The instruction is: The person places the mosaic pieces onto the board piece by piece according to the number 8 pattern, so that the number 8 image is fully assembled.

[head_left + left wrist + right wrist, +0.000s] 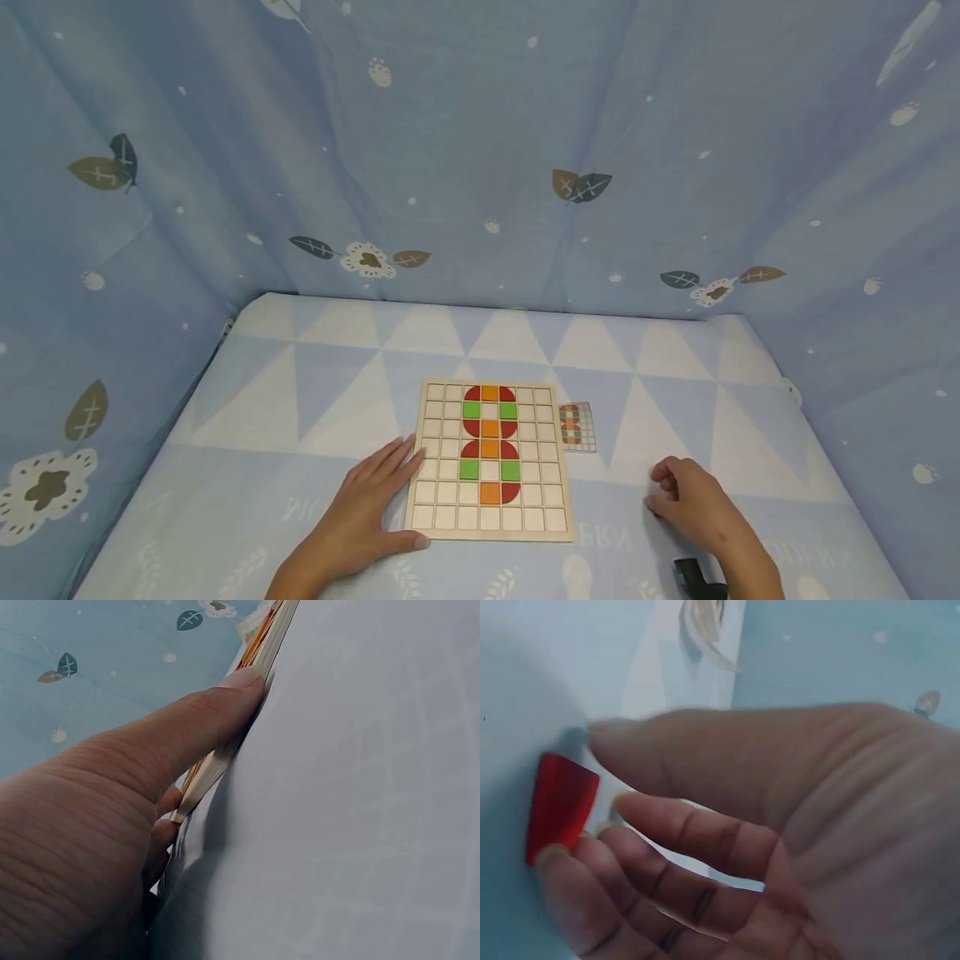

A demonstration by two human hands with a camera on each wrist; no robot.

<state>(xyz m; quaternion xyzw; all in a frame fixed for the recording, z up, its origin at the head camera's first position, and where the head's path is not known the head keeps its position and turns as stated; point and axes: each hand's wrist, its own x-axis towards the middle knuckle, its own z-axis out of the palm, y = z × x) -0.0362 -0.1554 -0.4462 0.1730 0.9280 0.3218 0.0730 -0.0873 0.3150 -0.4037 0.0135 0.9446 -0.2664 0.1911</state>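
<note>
The fingers (667, 832) of my right hand (693, 504) are curled inward, their tips against a small red piece (559, 806) that lies on the tablecloth (300, 400); in the right wrist view I see it touched at its lower edge by a fingertip, with the thumb just above it, but I cannot tell whether it is lifted or only touched. The piece is glossy red, flat, with one straight side and a narrowing outline. It sits to the right of the wooden board (491, 462), well apart from it, near the front edge of the table.

The board is a pale wooden grid of square cells. Down its middle columns runs a pattern of red quarter-round pieces, orange squares and green squares, stacked in two similar groups, the lowest row showing orange and a red quarter-round. My left hand (367, 508) lies flat with straight fingers along the board's left edge, the thumb (187, 727) pressed against its side. Just beside the board's right edge lies a small pattern card (578, 427) printed with the same coloured figure. Blue cloth with leaf prints hangs around the table.
</note>
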